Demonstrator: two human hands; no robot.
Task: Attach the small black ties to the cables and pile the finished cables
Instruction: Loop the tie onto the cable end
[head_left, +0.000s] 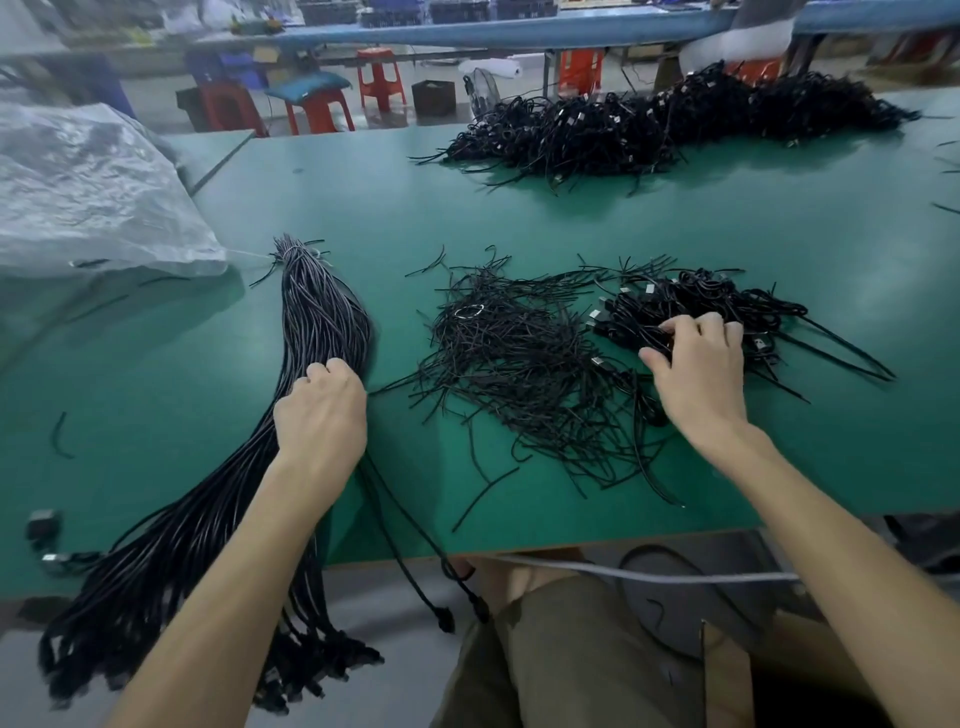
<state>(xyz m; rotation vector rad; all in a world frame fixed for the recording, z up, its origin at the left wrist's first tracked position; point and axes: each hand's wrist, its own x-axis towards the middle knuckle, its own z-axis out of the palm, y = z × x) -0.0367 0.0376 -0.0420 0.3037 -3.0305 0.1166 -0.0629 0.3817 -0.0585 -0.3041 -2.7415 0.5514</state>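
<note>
green table (571, 218), black cables (322, 322), black ties (519, 358), red stools (382, 78)

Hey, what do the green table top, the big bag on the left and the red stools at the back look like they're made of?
Table top: probably a matte green mat or laminate over board; a brown edge shows along the front.
Bag: thin translucent plastic film, crinkled, with glossy highlights.
Red stools: likely moulded plastic, judging by the even colour and smooth sheen, though they are blurred.
</note>
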